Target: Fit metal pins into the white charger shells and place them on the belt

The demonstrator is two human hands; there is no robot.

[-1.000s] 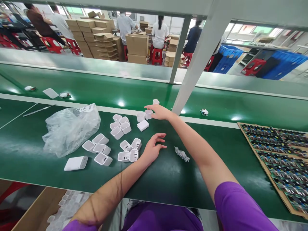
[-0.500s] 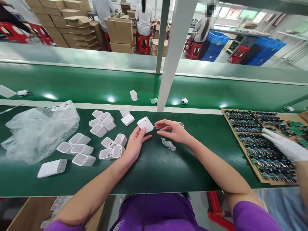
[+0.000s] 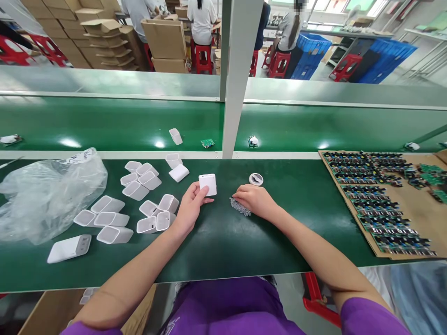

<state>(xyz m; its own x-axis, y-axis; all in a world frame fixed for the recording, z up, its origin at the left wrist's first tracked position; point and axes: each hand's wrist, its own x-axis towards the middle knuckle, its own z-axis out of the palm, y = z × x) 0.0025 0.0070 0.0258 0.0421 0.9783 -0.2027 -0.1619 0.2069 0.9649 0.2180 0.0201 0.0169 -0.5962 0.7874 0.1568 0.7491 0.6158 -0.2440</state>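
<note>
My left hand [image 3: 190,204] holds a white plastic charger case [image 3: 208,184] between thumb and fingers, its flat face with small openings along the top turned towards me. To its right, my right hand [image 3: 254,199] reaches down to a small pile of grey parts [image 3: 240,207] on the green table. Its fingertips are pressed together at the pile's upper edge; what they pinch is hidden. Just behind that hand lies a round white roll [image 3: 256,179]. Open white cases [image 3: 169,203] stand in groups left of my left hand, and a closed white case [image 3: 69,248] lies nearer the front edge.
A clear plastic bag [image 3: 52,195] lies at the left. On the right, a cardboard tray [image 3: 424,228] carries rows of circuit boards. Beyond the table runs a green belt [image 3: 122,116] with a few loose parts, and a white post [image 3: 233,88] rises at its near edge.
My right hand has come down onto the grey pile. The case in my left hand has turned more upright. A co-worker's gloved hand has left the circuit-board tray.
</note>
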